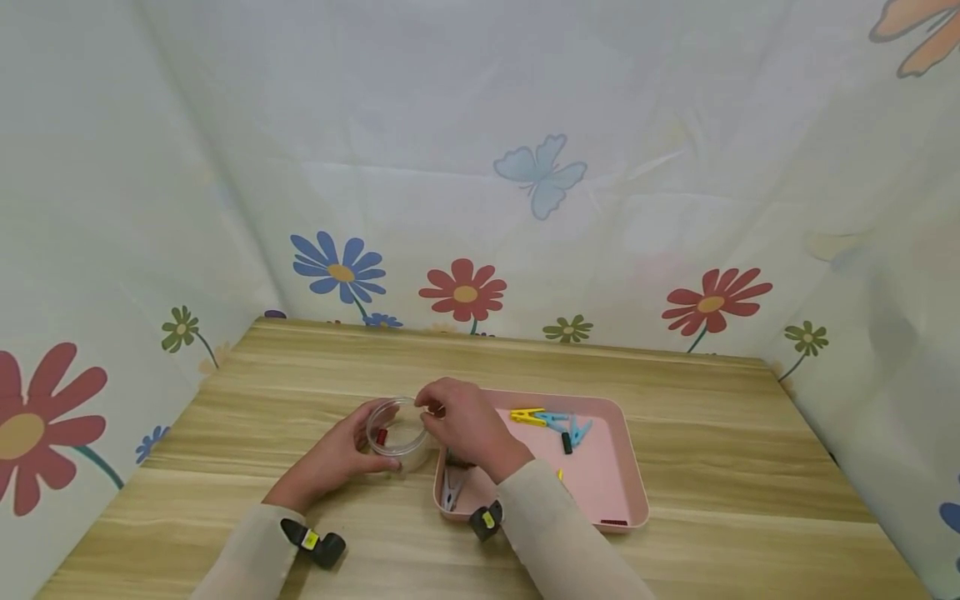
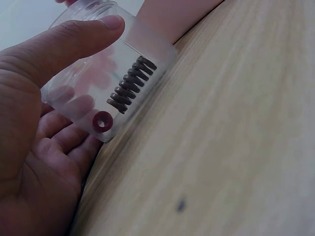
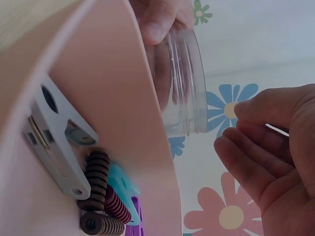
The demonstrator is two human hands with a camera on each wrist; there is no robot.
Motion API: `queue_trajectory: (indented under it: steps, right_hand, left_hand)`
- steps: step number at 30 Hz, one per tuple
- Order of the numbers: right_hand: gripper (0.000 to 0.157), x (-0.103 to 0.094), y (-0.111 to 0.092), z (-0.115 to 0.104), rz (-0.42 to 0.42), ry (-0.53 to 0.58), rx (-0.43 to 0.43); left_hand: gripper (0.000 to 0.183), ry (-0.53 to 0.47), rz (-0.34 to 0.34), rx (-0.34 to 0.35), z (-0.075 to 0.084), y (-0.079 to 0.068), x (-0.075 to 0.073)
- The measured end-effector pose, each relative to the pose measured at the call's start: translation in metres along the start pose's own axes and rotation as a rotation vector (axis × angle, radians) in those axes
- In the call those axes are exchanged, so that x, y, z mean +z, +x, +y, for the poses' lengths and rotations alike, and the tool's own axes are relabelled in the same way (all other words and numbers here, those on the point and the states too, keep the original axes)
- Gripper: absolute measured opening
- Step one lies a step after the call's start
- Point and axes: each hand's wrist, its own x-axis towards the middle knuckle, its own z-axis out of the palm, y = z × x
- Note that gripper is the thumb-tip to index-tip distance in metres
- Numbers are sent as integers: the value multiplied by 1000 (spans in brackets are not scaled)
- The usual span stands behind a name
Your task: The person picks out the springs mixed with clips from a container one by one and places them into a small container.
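My left hand (image 1: 341, 454) grips a clear plastic jar (image 1: 397, 451) by its side, thumb and fingers curled around it. Inside lie a dark brown coil spring (image 2: 131, 84) and a red spring (image 2: 103, 121), the latter seen end-on in the left wrist view. My right hand (image 1: 472, 423) hovers at the jar's open mouth, above the left rim of a pink tray (image 1: 603, 492). Its fingers are loosely bent with nothing visible between them in the right wrist view. Below it in the tray are a grey clothespin (image 3: 61, 142) and several brown and dark red springs (image 3: 98, 177).
Farther right in the tray lie a yellow clothespin (image 1: 528, 416), light blue clothespins (image 1: 579, 431), a black spring (image 1: 567, 442) and a dark red spring (image 1: 614, 522). Turquoise (image 3: 123, 187) and purple clothespins (image 3: 136, 211) show near the tray wall. A flower-printed curtain (image 1: 420, 200) surrounds the wooden table (image 1: 720, 467).
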Motion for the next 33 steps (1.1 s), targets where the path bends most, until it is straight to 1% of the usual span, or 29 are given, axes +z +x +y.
queue_trajectory:
  steps: [5, 12, 19, 26, 33]
  right_hand:
    - [19, 0, -2, 5, 5, 35, 40]
    - [20, -1, -5, 10, -5, 54, 68]
    - [21, -4, -10, 11, -15, 127, 122]
    - [20, -4, -13, 16, 15, 139, 123]
    - [20, -2, -14, 20, 14, 157, 149]
  left_hand:
    - [84, 8, 3, 5, 0, 1, 0]
    - [86, -24, 7, -7, -2, 1, -1]
    - [86, -16, 8, -6, -4, 1, 0]
    - [85, -27, -9, 39, -5, 1, 0]
    - [85, -22, 1, 30, -5, 1, 0]
